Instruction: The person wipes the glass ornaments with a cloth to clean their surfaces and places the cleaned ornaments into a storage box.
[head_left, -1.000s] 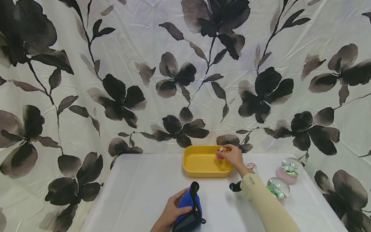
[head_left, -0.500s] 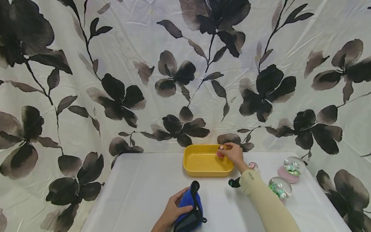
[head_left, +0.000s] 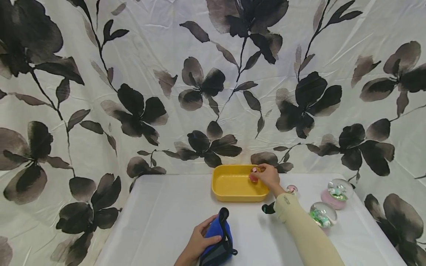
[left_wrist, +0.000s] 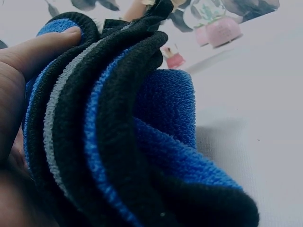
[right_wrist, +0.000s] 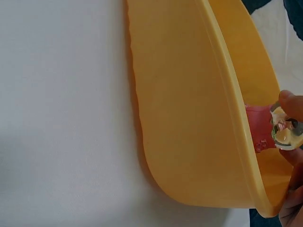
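Over the right end of the yellow tray [head_left: 233, 198], my right hand [head_left: 270, 178] pinches a small snow globe [head_left: 253, 177] by its clear dome. In the right wrist view, the globe's pink base [right_wrist: 260, 127] is down inside the tray, behind the near wall; whether it touches the bottom is hidden. My left hand [head_left: 199, 242] grips a folded blue cloth [head_left: 213, 229] with black edging, held up in front of the tray. Its layers, blue, grey and black, fill much of the left wrist view, with the thumb [left_wrist: 52, 45] over the top.
Another small snow globe [head_left: 291, 189] stands right of the tray, by my right wrist. Two larger globes, one farther back [head_left: 335, 199] and one nearer [head_left: 323, 215], are on the table's right side. A dark piece [head_left: 268, 208] sticks out beside my right cuff. A floral curtain [head_left: 186, 122] hangs behind.
The head view has shifted slightly. Both hands keep their holds on the small snow globe and the blue cloth, in nearly the same places.
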Available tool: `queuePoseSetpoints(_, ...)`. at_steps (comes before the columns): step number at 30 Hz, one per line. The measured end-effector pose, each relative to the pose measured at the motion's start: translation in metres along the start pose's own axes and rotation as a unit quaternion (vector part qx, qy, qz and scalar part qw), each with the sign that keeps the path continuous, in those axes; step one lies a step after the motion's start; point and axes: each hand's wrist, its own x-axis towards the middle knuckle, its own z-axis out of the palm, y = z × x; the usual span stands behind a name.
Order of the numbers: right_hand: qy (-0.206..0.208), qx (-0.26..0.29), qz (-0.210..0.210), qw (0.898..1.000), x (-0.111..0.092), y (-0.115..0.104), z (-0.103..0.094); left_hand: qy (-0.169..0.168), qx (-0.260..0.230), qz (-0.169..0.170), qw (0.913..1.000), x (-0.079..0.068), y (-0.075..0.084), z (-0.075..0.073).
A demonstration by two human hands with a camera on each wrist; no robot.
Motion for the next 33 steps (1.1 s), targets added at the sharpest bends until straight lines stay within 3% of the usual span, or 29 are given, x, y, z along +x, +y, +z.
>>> queuePoseSetpoints(11,-0.015,-0.013,0.02,1.0,0.0,-0.004,0.0024,0.01,0.012,0.002,0.9999,0.0009,-0.0021,-0.0022)
queuePoseSetpoints(33,-0.004,-0.057,-0.007,0.998,0.003,0.0035,0.007,0.021,-0.009,-0.011,0.9997,0.0004,-0.0074,-0.004)
